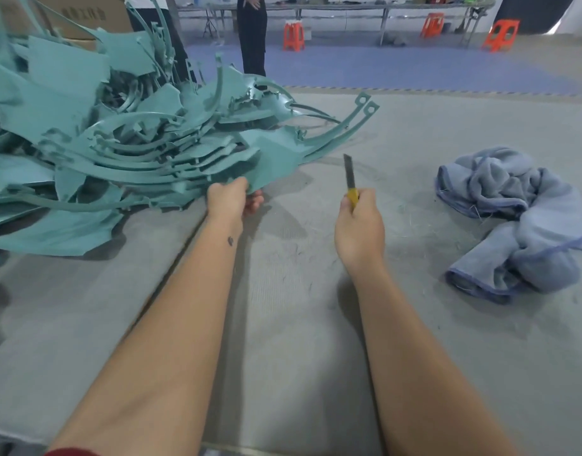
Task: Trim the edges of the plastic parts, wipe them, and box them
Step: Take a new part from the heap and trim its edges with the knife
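The left hand (232, 199) pinches the near edge of one teal plastic part (273, 153) at the right fringe of the pile of plastic parts (95, 153), thumb on top and fingers beneath; this grip suits drawing a single sheet clear of the tangle, where its curved strips interlock with neighbouring pieces. The pile fills the left and upper-left of the frame and rests on the grey tabletop (316, 324). The right hand (358, 232) is wrapped fully around the yellow handle of a utility knife (350, 179), blade extended and pointing up and away from the body, apart from the plastic; held this way the edge stays off the left hand and the sheet until the part is positioned. A crumpled blue towel (513, 222) lies at centre-right, well apart from the pile but within reach of the knife hand, presumably staged for wiping. A cardboard box (85, 11) stands behind the pile at upper left. Judged from this layout, trimming of this part has not begun.
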Tool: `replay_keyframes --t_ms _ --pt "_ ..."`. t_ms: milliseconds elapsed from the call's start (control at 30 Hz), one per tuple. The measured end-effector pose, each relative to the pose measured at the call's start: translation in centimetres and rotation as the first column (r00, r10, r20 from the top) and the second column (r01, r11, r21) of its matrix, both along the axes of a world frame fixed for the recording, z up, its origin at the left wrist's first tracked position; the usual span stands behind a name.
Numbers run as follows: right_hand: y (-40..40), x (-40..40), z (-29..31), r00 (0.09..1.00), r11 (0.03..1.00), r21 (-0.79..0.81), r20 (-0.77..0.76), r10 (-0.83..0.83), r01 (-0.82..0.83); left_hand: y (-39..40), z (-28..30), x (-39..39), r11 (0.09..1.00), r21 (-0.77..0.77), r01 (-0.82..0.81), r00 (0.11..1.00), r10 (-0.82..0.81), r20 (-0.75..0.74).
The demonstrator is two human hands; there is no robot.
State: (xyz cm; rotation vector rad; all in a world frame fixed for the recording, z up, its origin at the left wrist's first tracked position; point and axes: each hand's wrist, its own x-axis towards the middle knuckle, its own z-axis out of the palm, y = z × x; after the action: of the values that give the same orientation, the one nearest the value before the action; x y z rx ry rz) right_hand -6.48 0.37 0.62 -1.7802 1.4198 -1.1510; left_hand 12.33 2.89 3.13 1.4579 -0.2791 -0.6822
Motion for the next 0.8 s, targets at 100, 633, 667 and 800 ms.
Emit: replay_keyframes --t_ms 100,633,667,800 --pt "-0.4 -0.2 0.4 0.988 0.999 0.03 0.149 -0.035 0.031 0.1 -0.5 -2.4 0.994 0.046 0.102 0.992 -0.105 0.067" --pt "-2.5 -6.7 1.1 0.838 0.986 0.135 0.546 0.005 -0.094 -0.8 0.2 -7.3 0.709 0.219 0.671 0.709 -0.699 0.091" --pt "-2.5 -6.5 1.1 0.841 0.991 0.12 0.541 -0.015 -0.059 -0.6 0.0 -7.2 0.718 0.134 0.683 0.719 -0.693 0.054" --pt "-2.3 -5.7 0.9 0.877 0.983 -0.015 0.454 -0.155 0.182 -0.2 -1.1 -6.9 0.849 -0.298 0.436 0.865 -0.487 -0.122"
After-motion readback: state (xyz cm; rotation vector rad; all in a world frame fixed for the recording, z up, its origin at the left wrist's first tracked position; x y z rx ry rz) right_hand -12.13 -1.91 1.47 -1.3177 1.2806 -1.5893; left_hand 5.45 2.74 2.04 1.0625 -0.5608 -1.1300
